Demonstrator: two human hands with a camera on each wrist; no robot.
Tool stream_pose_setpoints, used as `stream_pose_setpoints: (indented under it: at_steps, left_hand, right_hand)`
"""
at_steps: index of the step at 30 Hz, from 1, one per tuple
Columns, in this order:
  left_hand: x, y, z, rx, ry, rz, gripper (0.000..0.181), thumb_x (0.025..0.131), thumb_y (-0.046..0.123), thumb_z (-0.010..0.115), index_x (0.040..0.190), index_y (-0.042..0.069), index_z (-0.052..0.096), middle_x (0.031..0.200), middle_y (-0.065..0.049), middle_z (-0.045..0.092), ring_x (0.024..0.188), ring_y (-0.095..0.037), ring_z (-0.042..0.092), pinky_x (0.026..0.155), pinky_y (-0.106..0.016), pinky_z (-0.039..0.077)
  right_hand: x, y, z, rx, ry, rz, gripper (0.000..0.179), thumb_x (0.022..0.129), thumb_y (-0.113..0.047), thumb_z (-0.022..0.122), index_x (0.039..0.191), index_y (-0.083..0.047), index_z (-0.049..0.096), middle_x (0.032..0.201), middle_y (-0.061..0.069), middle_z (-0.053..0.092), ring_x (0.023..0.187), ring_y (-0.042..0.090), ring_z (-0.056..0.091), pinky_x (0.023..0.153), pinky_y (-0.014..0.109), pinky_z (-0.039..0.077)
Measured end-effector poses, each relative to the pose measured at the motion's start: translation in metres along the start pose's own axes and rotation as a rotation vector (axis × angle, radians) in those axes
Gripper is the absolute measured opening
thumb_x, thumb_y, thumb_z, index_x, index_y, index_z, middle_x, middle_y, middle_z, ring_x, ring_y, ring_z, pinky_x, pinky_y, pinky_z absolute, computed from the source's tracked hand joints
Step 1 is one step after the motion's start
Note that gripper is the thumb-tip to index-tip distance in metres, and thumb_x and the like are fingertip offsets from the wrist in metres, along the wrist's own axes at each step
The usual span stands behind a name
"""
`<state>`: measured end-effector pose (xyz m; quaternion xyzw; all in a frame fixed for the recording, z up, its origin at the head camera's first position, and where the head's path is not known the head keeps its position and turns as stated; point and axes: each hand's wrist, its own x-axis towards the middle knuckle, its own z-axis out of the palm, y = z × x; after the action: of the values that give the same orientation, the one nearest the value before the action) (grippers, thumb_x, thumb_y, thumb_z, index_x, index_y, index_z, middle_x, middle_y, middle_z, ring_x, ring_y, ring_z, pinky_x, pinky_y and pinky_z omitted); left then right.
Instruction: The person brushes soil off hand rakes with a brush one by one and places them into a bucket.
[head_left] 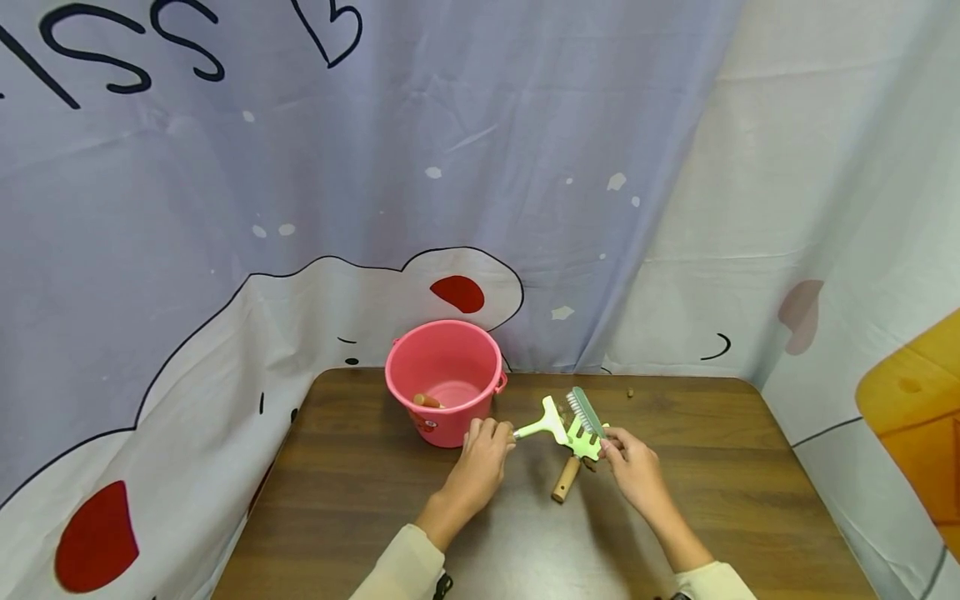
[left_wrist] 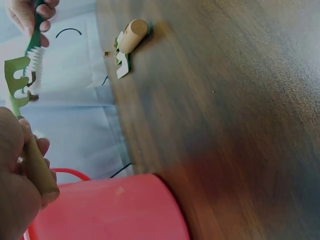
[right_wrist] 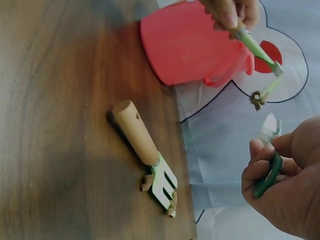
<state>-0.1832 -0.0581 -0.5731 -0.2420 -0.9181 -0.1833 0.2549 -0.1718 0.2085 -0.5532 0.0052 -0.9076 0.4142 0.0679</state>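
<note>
My left hand grips the wooden handle of a small hand rake, its light green head pointing right. My right hand holds a green brush with white bristles by its handle. The bristles are close to the rake's tines; in the left wrist view they overlap, and whether they touch I cannot tell. A brown clump clings to the rake head. Beneath, on the table, lies a green hand fork with a wooden handle, brown clumps around its tines.
Left of the tools, a pink bucket stands near the table's back edge, a wooden handle visible inside. One brown crumb lies near the back of the brown table. A printed curtain hangs behind.
</note>
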Motion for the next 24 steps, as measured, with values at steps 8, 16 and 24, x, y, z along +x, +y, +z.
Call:
stream_pose_setpoints:
  at_steps: [8,16,24]
  left_hand:
    - [0.001,-0.001,0.001,-0.019,-0.019,-0.012,0.018,0.096,0.017,0.068,0.110,0.009,0.061,0.094,-0.003,0.057,0.091,-0.022,0.048,0.071,-0.032,0.043]
    - [0.003,-0.001,0.003,-0.027,-0.038,-0.008,0.018,0.097,0.017,0.067,0.112,0.009,0.061,0.096,-0.002,0.058,0.092,-0.021,0.048,0.073,-0.032,0.043]
    - [0.003,0.001,0.005,-0.028,-0.007,0.015,0.021,0.094,0.014,0.070,0.111,0.006,0.061,0.094,-0.003,0.058,0.089,-0.022,0.048,0.075,-0.032,0.043]
  right_hand:
    - [-0.004,-0.012,-0.014,0.058,-0.042,-0.005,0.029,0.105,-0.014,0.058,0.129,-0.002,0.066,0.095,0.007,0.076,0.078,0.012,0.066,0.067,0.025,0.052]
    - [-0.011,-0.025,-0.014,0.153,-0.128,0.028,0.028,0.105,-0.012,0.058,0.129,0.000,0.065,0.094,0.010,0.073,0.069,0.008,0.058,0.060,0.023,0.048]
    - [-0.010,-0.022,-0.008,0.177,-0.108,0.026,0.026,0.102,-0.006,0.059,0.125,0.003,0.067,0.088,0.010,0.074,0.066,0.004,0.058,0.058,0.022,0.048]
